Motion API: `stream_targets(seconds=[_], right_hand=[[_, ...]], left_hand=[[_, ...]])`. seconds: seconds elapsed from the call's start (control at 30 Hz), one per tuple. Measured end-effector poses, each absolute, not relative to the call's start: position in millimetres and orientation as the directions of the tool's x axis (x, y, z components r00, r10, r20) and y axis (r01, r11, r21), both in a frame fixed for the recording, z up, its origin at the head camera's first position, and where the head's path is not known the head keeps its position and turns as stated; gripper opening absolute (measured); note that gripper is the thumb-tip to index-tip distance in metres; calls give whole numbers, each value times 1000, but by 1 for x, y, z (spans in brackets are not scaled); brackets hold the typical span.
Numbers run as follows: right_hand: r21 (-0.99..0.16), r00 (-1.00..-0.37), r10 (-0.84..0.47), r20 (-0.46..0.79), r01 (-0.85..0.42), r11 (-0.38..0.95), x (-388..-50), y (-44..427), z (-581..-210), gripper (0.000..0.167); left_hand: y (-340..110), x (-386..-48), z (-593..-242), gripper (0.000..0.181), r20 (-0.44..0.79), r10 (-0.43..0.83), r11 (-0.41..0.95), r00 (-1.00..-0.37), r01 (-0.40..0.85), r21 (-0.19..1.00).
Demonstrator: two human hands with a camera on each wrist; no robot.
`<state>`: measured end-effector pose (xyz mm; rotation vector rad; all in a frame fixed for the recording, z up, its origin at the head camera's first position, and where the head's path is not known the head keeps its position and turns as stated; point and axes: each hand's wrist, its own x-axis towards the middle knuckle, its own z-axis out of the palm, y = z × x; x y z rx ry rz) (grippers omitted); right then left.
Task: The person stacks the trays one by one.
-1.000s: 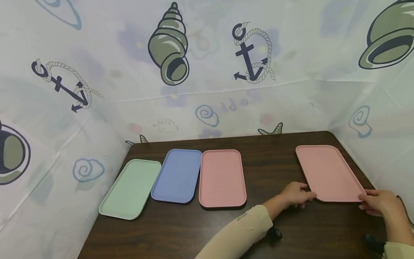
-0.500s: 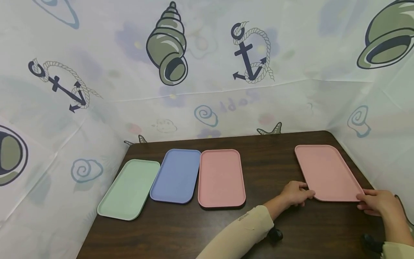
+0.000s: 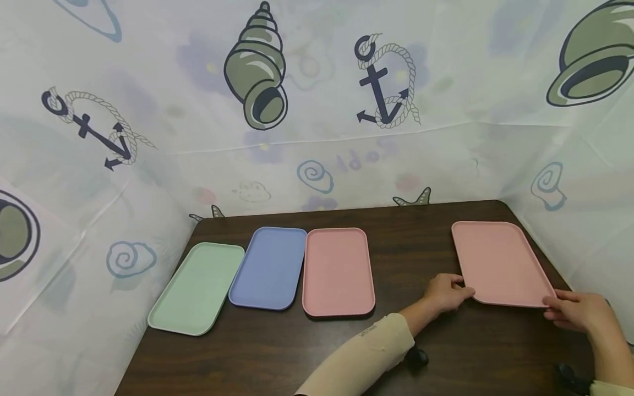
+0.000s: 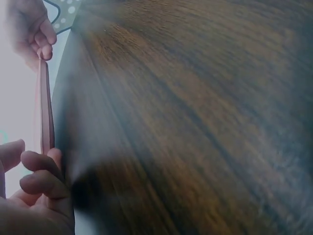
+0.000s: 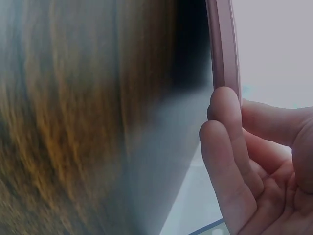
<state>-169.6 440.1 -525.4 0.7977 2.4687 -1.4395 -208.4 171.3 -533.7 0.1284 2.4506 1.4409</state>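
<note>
A pink tray (image 3: 502, 264) lies at the right end of the dark table, its near edge between my two hands. My left hand (image 3: 444, 292) pinches its near left corner, and my right hand (image 3: 577, 313) pinches the near right corner. In the left wrist view, the tray's edge (image 4: 45, 107) runs between both hands, thin and seen side-on. The right wrist view has the thumb on one face of the tray (image 5: 225, 49) and curled fingers on the other.
Farther left on the table (image 3: 411, 253) lie a second pink tray (image 3: 339, 273), a blue tray (image 3: 269, 268) and a green tray (image 3: 197, 289), side by side. Patterned white cloth (image 3: 317, 99) hangs behind and at both sides.
The near left corner of the held tray has shifted slightly left and up in the head view, with my left hand. My right hand has moved very little.
</note>
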Motion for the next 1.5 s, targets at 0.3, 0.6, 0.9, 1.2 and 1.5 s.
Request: stream_targets(seconds=[0.3,0.6,0.9,1.2,1.5], right_hand=[[-818,-892,297,-340,436,375,-157,423,-502,67],[-861,-909,329,-257,370,348,-143,408,-490,70],[-892,-915,351,-197,316,323,-137,396,-477,69],[-946,-927,340,-158,241,218,-132,374,-464,73],[-998,-956,289,-56,63,15,-126,343,-452,33]], left_hand=[[168,-211,-530,29,-79,88,554,-993,-17,832],[162,-207,-520,31,10,102,562,-995,66,824],[151,-201,-514,39,144,173,566,-974,218,795],[125,-194,-500,44,223,169,531,-960,279,800],[89,-183,-483,43,252,137,501,-958,286,817]])
